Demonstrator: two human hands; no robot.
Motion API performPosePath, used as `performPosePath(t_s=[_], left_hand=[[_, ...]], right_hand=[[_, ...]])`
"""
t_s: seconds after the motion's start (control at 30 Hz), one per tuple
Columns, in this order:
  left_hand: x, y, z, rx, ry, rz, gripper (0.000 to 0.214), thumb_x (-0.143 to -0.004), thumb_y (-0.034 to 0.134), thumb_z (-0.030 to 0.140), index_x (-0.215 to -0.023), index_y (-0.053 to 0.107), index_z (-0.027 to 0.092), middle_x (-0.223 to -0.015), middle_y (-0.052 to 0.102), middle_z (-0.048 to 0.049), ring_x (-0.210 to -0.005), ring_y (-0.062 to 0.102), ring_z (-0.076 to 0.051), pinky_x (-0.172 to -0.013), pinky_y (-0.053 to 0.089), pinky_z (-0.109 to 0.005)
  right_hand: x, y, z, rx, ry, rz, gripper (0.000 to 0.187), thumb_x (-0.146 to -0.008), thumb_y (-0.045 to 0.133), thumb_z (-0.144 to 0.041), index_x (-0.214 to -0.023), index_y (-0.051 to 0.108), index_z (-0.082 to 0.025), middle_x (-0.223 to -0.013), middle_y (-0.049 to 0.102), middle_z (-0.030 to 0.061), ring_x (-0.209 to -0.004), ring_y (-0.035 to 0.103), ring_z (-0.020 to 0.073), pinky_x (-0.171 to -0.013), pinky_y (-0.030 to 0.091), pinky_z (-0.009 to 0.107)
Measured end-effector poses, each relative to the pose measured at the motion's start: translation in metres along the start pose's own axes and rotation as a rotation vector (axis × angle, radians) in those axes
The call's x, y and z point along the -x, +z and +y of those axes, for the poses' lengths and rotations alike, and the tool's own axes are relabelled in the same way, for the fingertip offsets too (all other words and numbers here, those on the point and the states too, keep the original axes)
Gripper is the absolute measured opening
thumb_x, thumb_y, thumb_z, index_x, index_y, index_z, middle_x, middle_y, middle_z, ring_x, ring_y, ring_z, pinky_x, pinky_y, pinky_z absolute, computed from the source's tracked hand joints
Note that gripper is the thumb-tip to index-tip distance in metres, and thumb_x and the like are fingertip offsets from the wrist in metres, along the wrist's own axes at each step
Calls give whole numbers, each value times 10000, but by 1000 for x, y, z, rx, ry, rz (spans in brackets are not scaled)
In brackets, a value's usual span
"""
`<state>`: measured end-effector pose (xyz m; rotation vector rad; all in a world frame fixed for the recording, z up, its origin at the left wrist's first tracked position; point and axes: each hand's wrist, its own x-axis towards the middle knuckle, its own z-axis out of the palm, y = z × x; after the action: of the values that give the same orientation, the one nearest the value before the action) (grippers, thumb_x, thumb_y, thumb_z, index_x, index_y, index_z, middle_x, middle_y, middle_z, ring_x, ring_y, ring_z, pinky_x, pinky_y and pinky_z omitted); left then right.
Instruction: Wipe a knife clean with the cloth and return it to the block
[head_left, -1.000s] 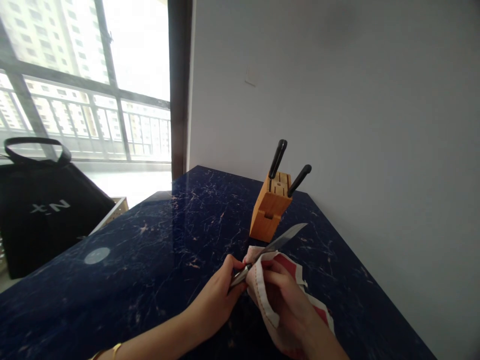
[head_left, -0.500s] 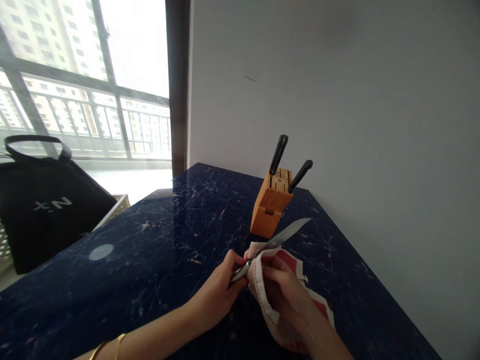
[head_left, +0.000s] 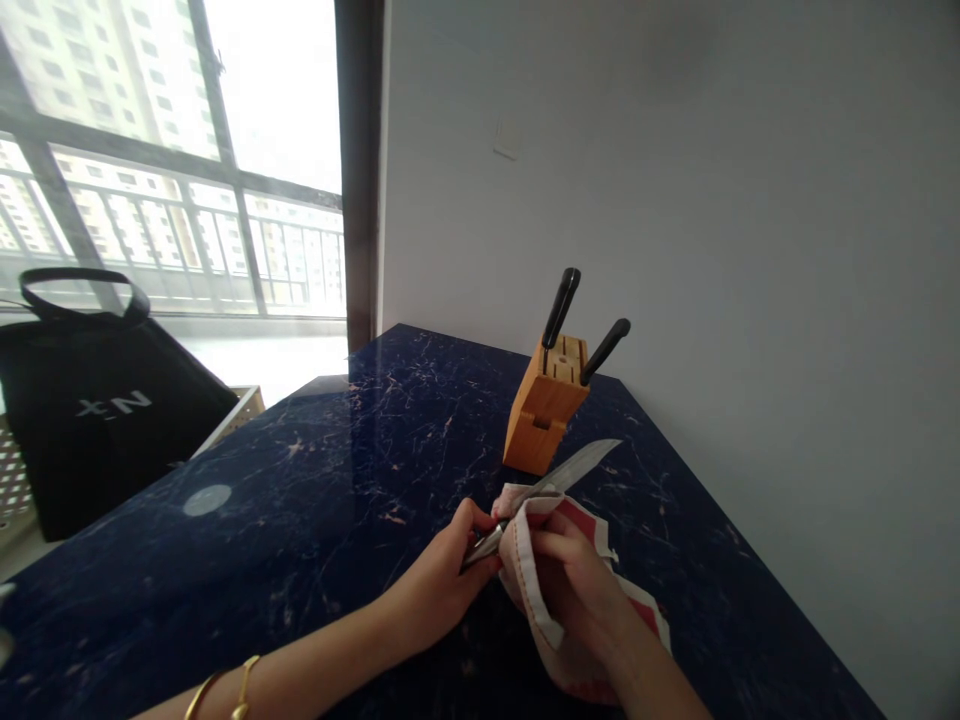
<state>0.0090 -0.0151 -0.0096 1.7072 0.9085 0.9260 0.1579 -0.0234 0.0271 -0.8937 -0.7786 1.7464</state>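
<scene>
My left hand [head_left: 442, 580] grips the metal handle of a knife [head_left: 577, 466] whose blade points up and to the right over the counter. My right hand [head_left: 574, 590] is closed on a red and white cloth [head_left: 525, 580], pinching it around the blade close to the handle. Behind them, a wooden knife block [head_left: 541, 408] stands on the dark blue marble counter [head_left: 315, 480] with two black-handled knives [head_left: 561, 306] stuck in it.
A grey wall runs along the counter's right side. To the left a black bag [head_left: 90, 400] sits beside a white perforated basket [head_left: 232, 415]. A large window with a railing fills the upper left.
Both hands keep their hold; the cloth has shifted only slightly along the blade. The view has drifted a little.
</scene>
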Motion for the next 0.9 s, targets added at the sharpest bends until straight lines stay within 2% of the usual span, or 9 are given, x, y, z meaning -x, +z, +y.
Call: performPosePath(t_s=[0.2,0.33,0.5,0.67,0.8,0.9], left_hand=[[0,0,0,12,18,-19,125,-812,480,217,-897,393,190,-788,542,13,-727,510,-129,-653,400,-234],[0,0,-2,19,17,-15,126,-820,472,230,-906,389,190,-776,541,16,-707,504,-122,-644,394,-232],[0,1,-1,44,19,-36,125,-817,472,222,-899,384,191,-788,555,11,-713,513,-126,-646,397,-236],[0,1,-2,37,28,-39,121,-822,464,222,-902,377,193,-781,537,19,-705,498,-122,-646,392,-233],[0,0,-4,21,24,-38,123,-824,460,212,-912,377,194,-818,539,9,-746,506,-131,-672,395,-241],[-1,0,-5,12,34,-43,117,-824,459,203,-909,378,192,-830,535,7,-756,502,-132,-684,395,-245]], right_hand=[[-1,-1,1,43,13,24,170,-614,667,-197,-773,612,-170,-621,585,-17,-519,510,99,-539,366,230],[-2,-3,1,16,-22,-6,190,-617,631,-141,-804,614,-171,-638,596,-17,-561,530,110,-572,379,231],[-3,-3,3,51,8,47,153,-637,641,-180,-788,616,-168,-639,602,-11,-573,544,117,-579,389,237],[-2,-3,2,44,-17,58,184,-637,576,-118,-806,623,-173,-659,617,-10,-594,558,122,-605,406,242],[-3,-4,4,54,-6,59,144,-655,612,-170,-798,625,-177,-691,634,-2,-644,576,134,-645,413,248],[-4,-5,5,43,-4,53,175,-632,611,-144,-803,628,-177,-683,634,-2,-648,580,141,-631,412,246]])
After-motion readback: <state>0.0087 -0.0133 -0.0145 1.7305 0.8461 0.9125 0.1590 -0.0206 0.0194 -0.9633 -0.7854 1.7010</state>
